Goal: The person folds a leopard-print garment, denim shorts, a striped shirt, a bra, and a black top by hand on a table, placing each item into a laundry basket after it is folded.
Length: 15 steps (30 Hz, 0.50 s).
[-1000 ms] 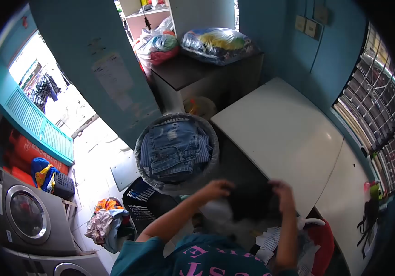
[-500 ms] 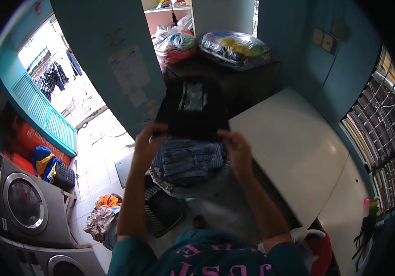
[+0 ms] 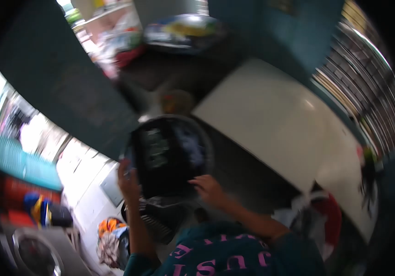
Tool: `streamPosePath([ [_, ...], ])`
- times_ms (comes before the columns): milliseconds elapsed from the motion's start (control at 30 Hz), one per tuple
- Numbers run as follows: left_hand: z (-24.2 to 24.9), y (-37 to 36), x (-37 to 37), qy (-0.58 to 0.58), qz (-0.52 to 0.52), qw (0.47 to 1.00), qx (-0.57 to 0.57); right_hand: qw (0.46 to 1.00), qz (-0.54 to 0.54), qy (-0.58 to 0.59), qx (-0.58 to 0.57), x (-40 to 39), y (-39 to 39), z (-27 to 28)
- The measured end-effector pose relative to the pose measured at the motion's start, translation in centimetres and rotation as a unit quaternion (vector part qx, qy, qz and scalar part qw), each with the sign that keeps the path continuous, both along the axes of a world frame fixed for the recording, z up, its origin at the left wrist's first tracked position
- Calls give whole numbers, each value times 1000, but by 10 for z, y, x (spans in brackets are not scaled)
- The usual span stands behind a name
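A folded black garment with a pale print (image 3: 157, 149), probably a shirt, lies in a round tub (image 3: 210, 154). To its right in the tub sits bluish folded clothing (image 3: 190, 146). My left hand (image 3: 128, 184) is at the left side of the black garment, fingers up and apart. Beside its lower right corner is my right hand (image 3: 210, 191), fingers stretched towards it. Blur hides whether either hand touches the cloth.
A pale tabletop (image 3: 271, 119) stands to the right, with a red item and pale bags (image 3: 328, 221) below it. A plastic-wrapped bundle (image 3: 183, 34) rests at the back. Lower left are piled clothes (image 3: 110, 246) and a front-loading washer (image 3: 36, 253). A dark basket (image 3: 160, 223) stands near me.
The black garment has gone from being held up in both hands to lying in the tub. Both hands have let go of it. The camera view has turned.
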<state>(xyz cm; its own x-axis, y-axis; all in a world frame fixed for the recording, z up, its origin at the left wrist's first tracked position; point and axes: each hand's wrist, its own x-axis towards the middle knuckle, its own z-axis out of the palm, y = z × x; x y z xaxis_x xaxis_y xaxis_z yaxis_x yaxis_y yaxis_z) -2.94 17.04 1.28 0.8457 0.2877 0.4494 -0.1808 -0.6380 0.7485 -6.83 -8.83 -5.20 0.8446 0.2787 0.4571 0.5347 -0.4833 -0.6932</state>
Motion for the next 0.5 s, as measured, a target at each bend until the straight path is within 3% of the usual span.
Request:
streamPosePath([
  [133, -7, -24, 71, -6, -76, 964, 255, 998, -64, -4, 6, -43, -11, 5],
  [167, -15, -34, 78, 56, -60, 935, 346, 998, -63, 1, 15, -52, -16, 3],
  [200, -28, -55, 78, 236, -23, 875, 422, 998, -52, 3, 22, -68, -28, -1],
  [233, -59, -56, 88, 253, 18, 818, 516, 994, -106, 14, 20, -85, -43, -8],
  [267, -89, -50, 99, 258, 73, 752, 602, 996, -72, 43, -7, -99, -57, -15],
  [300, -96, -47, 100, 222, 112, 607, 755, 997, -28, 71, -30, -109, -70, -21],
  [333, -99, -37, 115, 263, 62, 782, 562, 995, -53, 78, -26, -123, -85, -22],
  [433, -108, -25, 120, 251, 33, 819, 515, 969, -240, 41, -33, -197, -145, -19],
  [500, -111, -27, 139, 248, 19, 820, 516, 923, -374, 56, -67, -240, -185, -29],
])
